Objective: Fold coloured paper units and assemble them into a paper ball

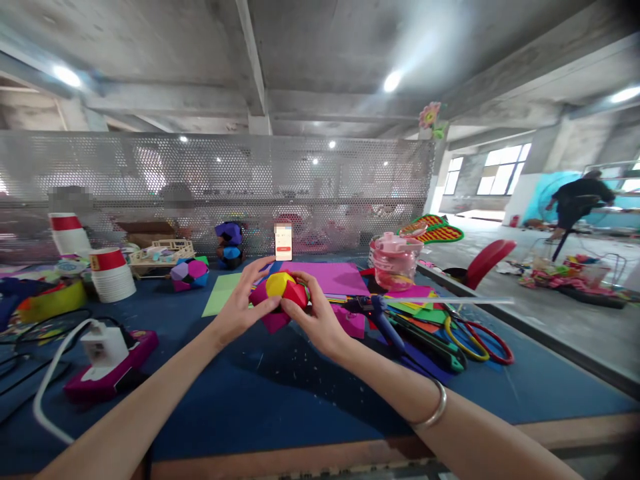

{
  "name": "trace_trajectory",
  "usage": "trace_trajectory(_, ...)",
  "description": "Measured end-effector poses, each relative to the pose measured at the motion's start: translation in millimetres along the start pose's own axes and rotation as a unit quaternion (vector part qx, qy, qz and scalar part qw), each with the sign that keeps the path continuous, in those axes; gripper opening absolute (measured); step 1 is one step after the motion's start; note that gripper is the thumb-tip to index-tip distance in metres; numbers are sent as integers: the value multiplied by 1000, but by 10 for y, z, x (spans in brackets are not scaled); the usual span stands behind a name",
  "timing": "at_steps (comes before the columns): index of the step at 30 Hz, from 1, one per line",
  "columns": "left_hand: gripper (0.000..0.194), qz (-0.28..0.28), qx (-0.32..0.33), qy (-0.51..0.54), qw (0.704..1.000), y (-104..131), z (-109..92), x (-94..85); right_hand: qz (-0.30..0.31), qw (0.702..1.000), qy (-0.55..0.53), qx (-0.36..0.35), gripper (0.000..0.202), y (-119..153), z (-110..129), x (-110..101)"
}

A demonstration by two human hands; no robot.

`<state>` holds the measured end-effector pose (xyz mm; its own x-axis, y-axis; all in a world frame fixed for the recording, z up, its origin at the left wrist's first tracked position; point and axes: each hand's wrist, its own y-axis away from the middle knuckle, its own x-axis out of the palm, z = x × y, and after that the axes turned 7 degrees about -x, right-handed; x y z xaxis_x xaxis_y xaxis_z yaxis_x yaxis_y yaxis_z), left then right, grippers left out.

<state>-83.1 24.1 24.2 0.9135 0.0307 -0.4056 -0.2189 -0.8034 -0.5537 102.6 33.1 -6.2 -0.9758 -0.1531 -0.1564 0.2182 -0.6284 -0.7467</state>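
Both my hands hold a many-sided folded paper ball [278, 287] above the blue table, its faces yellow, red and magenta. My left hand [249, 297] is wrapped round its left side, thumb on the front. On the opposite side my right hand [311, 310] grips it, the thumb pressed near the yellow face. Fingers cover parts of the ball, and its back is hidden. Behind it lie magenta paper sheets [340, 277] and a light green sheet [220, 295]. A blue glue gun [383, 320] with a long clear glue stick rests to the right of my right hand.
Scissors [485, 340] and a green-black cutter [435, 343] lie at right, near a pink bucket [395, 263]. A purple power strip [113, 367], paper cups [113, 277] and another paper ball [189, 273] stand left. A phone [283, 243] stands upright behind. A person is far right.
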Motion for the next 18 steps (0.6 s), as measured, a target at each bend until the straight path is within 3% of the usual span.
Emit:
trace_trajectory(3,69,40,90,-107,989,5,-13,-42,15,1000,7,0,53,3,27,-10)
trace_trajectory(6,67,50,124,-171,976,10,3,6,23,999,25,-6,54,8,37,-13)
trace_trajectory(11,64,39,150,-144,977,5,79,111,-1,1000,-6,21,35,29,17,27)
trace_trajectory(18,59,4,133,-106,985,11,144,186,-50,997,-13,59,36,71,-35,128)
